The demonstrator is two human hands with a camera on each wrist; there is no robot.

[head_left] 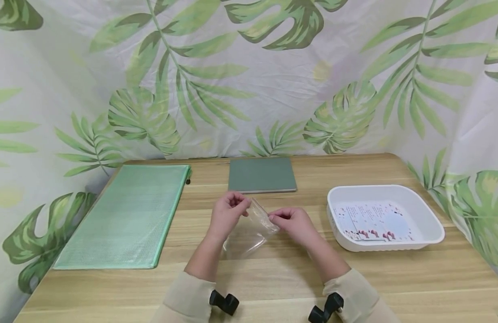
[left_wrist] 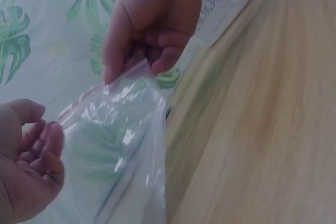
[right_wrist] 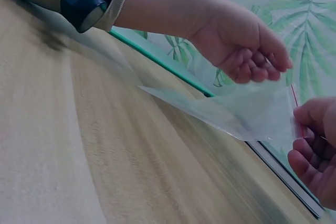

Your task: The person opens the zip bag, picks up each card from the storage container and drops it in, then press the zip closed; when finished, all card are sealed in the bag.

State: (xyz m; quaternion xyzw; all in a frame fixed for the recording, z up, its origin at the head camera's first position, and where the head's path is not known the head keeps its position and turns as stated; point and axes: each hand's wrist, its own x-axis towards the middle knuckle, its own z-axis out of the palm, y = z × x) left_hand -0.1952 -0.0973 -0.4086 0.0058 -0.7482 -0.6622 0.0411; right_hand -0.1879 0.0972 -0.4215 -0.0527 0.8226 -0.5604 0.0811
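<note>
A clear zip-lock bag (head_left: 249,235) with a thin red line along its mouth hangs between the two hands, over the middle of the table. My right hand (head_left: 294,224) pinches the bag's mouth near one corner with thumb and fingers; the right wrist view shows this grip of the right hand (right_wrist: 317,150) at the red seal. Beside the mouth's other end is my left hand (head_left: 229,213). In the left wrist view, the left hand (left_wrist: 31,166) has loosely bent fingers, thumb apart from them, right at the bag's edge.
On the left of the wooden table (head_left: 281,287) lies a green mesh zip pouch (head_left: 128,215). A dark green notebook (head_left: 262,174) lies at the back edge. To the right stands a white tray (head_left: 428,233) with a printed card (head_left: 374,222) inside. A leaf-patterned cloth (head_left: 273,89) hangs behind.
</note>
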